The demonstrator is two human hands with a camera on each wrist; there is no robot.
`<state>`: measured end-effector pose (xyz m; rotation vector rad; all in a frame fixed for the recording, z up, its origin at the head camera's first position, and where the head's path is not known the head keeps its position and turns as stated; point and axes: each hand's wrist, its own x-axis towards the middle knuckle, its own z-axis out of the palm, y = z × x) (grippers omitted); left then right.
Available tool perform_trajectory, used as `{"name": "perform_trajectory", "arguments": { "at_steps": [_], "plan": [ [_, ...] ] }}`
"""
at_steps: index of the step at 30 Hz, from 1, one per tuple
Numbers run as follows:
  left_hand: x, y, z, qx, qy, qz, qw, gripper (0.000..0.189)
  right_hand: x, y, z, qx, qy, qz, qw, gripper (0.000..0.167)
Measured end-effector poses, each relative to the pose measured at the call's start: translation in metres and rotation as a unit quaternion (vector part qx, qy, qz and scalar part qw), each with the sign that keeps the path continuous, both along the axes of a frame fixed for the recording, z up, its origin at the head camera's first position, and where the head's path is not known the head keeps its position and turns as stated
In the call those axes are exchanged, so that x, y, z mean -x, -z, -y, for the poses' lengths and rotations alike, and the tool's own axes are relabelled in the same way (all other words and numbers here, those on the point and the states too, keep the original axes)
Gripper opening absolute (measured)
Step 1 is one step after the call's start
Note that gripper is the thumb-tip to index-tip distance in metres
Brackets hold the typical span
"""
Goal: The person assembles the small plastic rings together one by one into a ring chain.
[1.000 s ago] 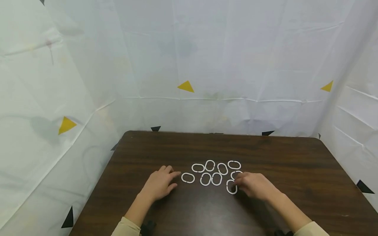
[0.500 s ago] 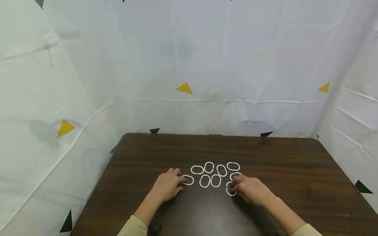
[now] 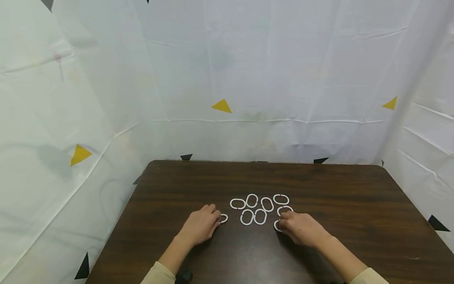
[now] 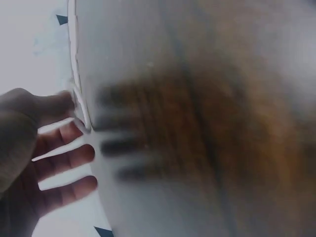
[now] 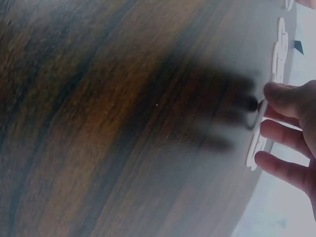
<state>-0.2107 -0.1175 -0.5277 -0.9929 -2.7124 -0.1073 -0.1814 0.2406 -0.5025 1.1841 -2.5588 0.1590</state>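
Several white oval links, each with a small gap in its loop, lie in a loose group on the dark wooden table. At the group's left end, my left hand (image 3: 200, 225) pinches one link (image 3: 227, 218). In the left wrist view that link (image 4: 82, 107) stands tilted between thumb and index finger, the other fingers spread apart. On the right, my right hand (image 3: 301, 228) pinches another link (image 3: 275, 225), partly hidden by the fingers. The right wrist view has this link (image 5: 260, 114) tilted up at the thumb tip. A further link (image 3: 285, 207) lies just beyond the right fingers.
Between the hands lie more links, among them a touching pair, the left one (image 3: 247, 217) and the right one (image 3: 260, 217). The brown table (image 3: 354, 205) extends around them. White sheeting (image 3: 269, 71) with yellow and black triangles hangs behind and at both sides.
My left hand has moved right to the leftmost link and now pinches it, tilting it. My right hand's fingers have closed on the near right link, which has tilted up.
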Motion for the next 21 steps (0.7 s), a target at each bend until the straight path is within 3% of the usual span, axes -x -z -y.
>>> {"name": "perform_trajectory", "arguments": {
  "at_steps": [7, 12, 16, 21],
  "plan": [
    [-0.003, -0.008, 0.008, -0.117, -0.003, -0.010, 0.9931, 0.004, -0.001, -0.009, 0.007, 0.044, 0.040, 0.081, 0.9950, 0.013],
    [-0.005, -0.019, 0.008, -0.191, 0.014, -0.007, 0.9814, 0.010, 0.004, -0.018, 0.017, 0.129, 0.042, 0.119, 0.9835, 0.012],
    [-0.006, -0.026, 0.005, -0.227, 0.031, 0.000, 0.9734, 0.011, 0.008, -0.028, 0.028, 0.225, 0.019, 0.158, 0.9613, 0.013],
    [-0.008, -0.033, 0.002, -0.257, 0.038, 0.003, 0.9657, 0.009, 0.008, -0.042, 0.046, 0.332, 0.022, 0.228, 0.9151, 0.007]
  ]
}}
